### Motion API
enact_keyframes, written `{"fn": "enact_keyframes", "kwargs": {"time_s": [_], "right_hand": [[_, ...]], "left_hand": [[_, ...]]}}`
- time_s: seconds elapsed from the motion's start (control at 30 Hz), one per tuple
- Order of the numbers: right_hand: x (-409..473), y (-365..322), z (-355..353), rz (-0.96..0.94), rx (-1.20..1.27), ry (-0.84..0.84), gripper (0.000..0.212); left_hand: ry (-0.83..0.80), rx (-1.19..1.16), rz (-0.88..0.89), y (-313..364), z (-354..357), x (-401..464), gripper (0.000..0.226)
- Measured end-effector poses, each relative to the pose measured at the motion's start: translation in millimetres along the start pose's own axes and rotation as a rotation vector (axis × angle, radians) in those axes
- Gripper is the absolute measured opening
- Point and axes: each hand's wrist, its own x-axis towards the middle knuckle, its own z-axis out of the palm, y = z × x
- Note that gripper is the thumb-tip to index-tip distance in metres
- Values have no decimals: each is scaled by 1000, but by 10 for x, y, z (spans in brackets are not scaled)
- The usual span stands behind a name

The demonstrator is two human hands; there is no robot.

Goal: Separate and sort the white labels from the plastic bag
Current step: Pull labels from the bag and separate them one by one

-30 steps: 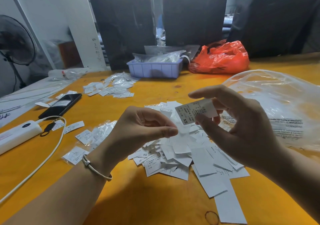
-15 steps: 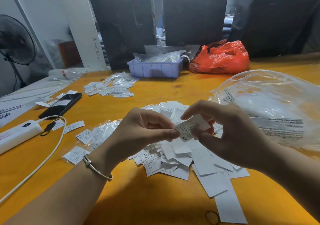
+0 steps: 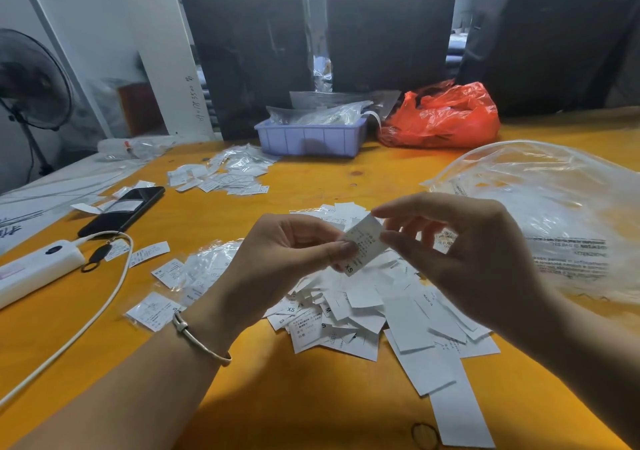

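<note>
Two bare hands meet at chest height, pinching together.

The left hand (image 3: pixel 287 259) reaches in from the lower left, forearm bare, its wrist ringed by a thin silver metal bangle (image 3: pixel 201 340); its fingers curl inward and the thumb presses against the forefinger in a closed pinch. The right hand (image 3: pixel 474 259) comes in from the lower right, back toward the camera, forefinger and thumb nipped together, the remaining fingers loosely bent beneath.

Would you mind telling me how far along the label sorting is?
Done: the clear bag lies emptied, and some labels sit grouped near the tray. In hand: both hands pinch one XS label. Left: most of the pile is still mixed.
</note>
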Motion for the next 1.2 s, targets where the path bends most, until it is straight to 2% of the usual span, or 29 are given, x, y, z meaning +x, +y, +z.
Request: {"fn": "enact_keyframes", "kwargs": {"time_s": [0.13, 0.23, 0.3, 0.37, 0.43, 0.5, 0.53, 0.6, 0.7, 0.77, 0.87, 0.93, 1.1, 1.2], "right_hand": [[-12, -35, 41, -31, 30, -105, 14], [-14, -55, 50, -3, 66, -226, 26], [5, -27, 36, 20, 93, -234, 27], [32, 50, -4, 41, 64, -152, 21], [59, 177, -85, 66, -91, 9, 13], [90, 340, -202, 131, -425, 141, 11], [104, 429, -268, 196, -611, 149, 11], [124, 593, -383, 401, -851, 39, 17], [134, 729, -445, 627, -959, -174, 35], [139, 772, -436, 699, -967, -269, 40], [141, 812, -430, 706, -1032, -327, 30], [130, 838, -446, 678, -1067, -318, 15], [116, 894, -467, 643, -1146, -229, 21], [100, 936, -477, 579, -1121, -153, 23]], "left_hand": [[-2, -18, 3, -30, 2, 13, 15], [-26, -3, 2, -42, -15, 15, 15], [-24, 9, -12, -36, -19, 14, 17], [13, 17, -27, -15, -38, 19, 18], [91, 31, -51, 9, -95, 32, 16], [202, 61, -96, 7, -184, 62, 11], [265, 89, -120, -6, -233, 82, 17], [387, 158, -166, -39, -327, 119, 26], [506, 335, -258, -124, -486, 149, 25], [489, 538, -323, -208, -604, 157, 24], [460, 685, -442, -283, -723, 174, 23], [439, 717, -491, -310, -755, 185, 23], [346, 817, -518, -348, -747, 179, 13], [357, 847, -490, -347, -741, 163, 11]]}}
